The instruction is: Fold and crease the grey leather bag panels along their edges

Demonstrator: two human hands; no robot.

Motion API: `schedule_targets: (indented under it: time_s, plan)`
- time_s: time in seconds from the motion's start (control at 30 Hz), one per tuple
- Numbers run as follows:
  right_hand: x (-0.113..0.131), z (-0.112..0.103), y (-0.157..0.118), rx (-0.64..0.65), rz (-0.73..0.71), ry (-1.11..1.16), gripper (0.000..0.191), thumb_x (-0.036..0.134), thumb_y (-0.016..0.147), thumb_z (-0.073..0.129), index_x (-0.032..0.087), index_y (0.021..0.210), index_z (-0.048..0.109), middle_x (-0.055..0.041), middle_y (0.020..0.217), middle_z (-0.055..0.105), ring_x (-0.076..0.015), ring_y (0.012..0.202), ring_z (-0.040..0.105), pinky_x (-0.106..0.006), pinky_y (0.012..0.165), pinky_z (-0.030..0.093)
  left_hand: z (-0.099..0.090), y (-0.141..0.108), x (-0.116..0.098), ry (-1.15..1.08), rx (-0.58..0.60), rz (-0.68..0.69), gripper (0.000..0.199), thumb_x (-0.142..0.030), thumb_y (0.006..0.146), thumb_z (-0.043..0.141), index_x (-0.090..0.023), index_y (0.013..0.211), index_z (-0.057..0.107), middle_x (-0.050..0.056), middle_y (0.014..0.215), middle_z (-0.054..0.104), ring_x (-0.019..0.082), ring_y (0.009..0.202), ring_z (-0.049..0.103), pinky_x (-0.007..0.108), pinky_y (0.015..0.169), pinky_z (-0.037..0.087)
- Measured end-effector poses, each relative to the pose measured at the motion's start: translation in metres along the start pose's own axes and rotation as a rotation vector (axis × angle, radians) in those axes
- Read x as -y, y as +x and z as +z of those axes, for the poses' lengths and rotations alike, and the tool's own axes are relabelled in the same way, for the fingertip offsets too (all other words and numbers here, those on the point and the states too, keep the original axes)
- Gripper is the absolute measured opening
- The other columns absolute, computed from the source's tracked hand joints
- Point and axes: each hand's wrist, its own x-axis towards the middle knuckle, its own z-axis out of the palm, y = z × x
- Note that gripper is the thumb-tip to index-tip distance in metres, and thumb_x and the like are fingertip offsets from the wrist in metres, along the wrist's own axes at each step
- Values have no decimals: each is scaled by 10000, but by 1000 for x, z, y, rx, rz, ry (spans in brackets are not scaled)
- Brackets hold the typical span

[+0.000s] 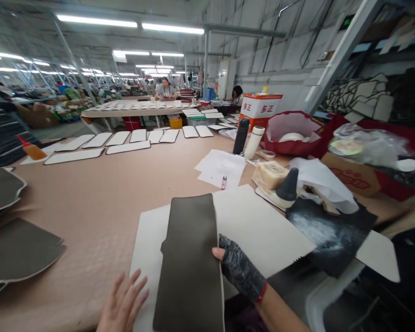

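Note:
A long dark grey-brown panel (192, 263) with a pale edge lies over white sheets (256, 221) at the near side of the table. My right hand (240, 267), in a dark fingerless glove, grips the panel's right edge, its thumb on top and the other fingers hidden beneath. To the left of the panel, my left hand (124, 299) is bare and holds nothing, its fingers spread above the table and the edge of a white sheet.
Dark curved panels (20, 249) are stacked at the left. White black-edged pieces (127, 146) line the far side. Two bottles (241, 136), a red-lined basket (290, 143) and a dark cone-shaped object (287, 185) stand right. People work farther back.

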Motion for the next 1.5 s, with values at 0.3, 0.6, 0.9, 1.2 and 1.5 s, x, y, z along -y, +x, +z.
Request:
schedule_targets:
  time_s: [0.3,0.6,0.9,1.2,1.5]
  plan:
    - [-7,6,3,-102,144,-8,262,420,741,622,165,760,569,13,692,576,-111,612,537,-238,576,445,47,-8,12,670,249,444,513,-430,656,620,-200,1109,547,128,1329,420,315,1166,453,450,867,480]
    - [16,16,11,45,170,-113,197,344,721,580,150,708,552,1,684,558,-134,613,571,-259,549,488,87,-31,-25,904,433,557,266,-444,799,478,-209,867,583,77,903,614,246,892,564,379,782,450]
    - [16,30,13,64,17,-497,213,359,781,489,182,662,500,-8,648,530,-149,622,507,-291,609,429,104,-35,-41,780,614,359,312,-473,839,400,-206,690,465,-25,635,523,148,630,517,244,607,391]
    - [19,21,8,12,95,-386,153,321,721,497,190,641,490,1,593,539,-145,577,522,-290,584,424,83,-23,-55,859,486,426,358,-465,796,424,-203,555,464,-24,514,461,142,530,468,230,509,346]
    - [22,-22,26,-193,28,-634,126,304,670,464,197,605,463,14,554,503,-129,531,473,-280,532,396,76,-57,-75,736,228,562,339,-437,811,443,-220,553,479,-48,434,435,120,421,450,220,473,356]
